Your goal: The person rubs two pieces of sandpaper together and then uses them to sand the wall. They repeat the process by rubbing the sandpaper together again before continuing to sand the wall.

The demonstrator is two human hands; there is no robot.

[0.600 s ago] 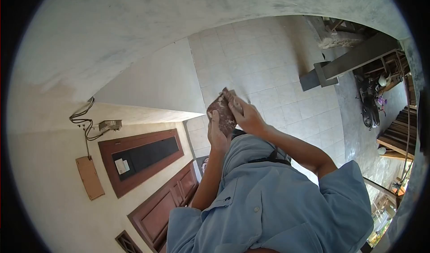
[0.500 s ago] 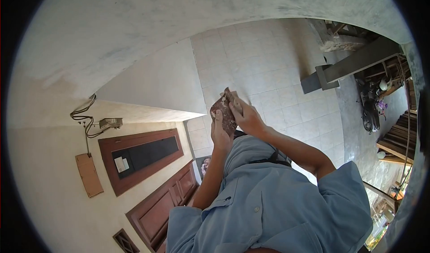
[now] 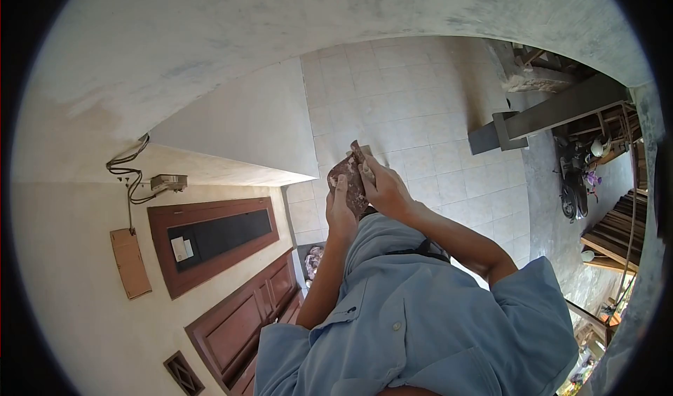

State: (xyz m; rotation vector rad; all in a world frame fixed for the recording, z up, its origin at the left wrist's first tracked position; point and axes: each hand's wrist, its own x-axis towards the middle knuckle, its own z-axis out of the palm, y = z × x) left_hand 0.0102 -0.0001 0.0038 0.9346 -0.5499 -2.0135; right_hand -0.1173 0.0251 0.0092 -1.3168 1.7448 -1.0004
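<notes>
At the far left a cream wall point(image 3: 63, 312) is seen, with a brown card point(image 3: 130, 263) fixed to it below a bundle of cables point(image 3: 128, 178) and a small box point(image 3: 167, 183). Just to the right a dark panel in a wooden frame point(image 3: 210, 238) is set above a wooden door point(image 3: 242, 326). Near the middle, a reddish-brown sheet point(image 3: 350, 180) is held up in front of a blue shirt point(image 3: 420, 319), over a pale tiled floor point(image 3: 420, 115). Its left edge is gripped by the left hand point(image 3: 338, 210), fingers closed against it. Its right side is pressed by the right hand point(image 3: 384, 189), fingers curled over the upper edge. Further right a grey beam point(image 3: 547, 115) crosses, and a scooter point(image 3: 576, 185) is parked beyond it.
</notes>
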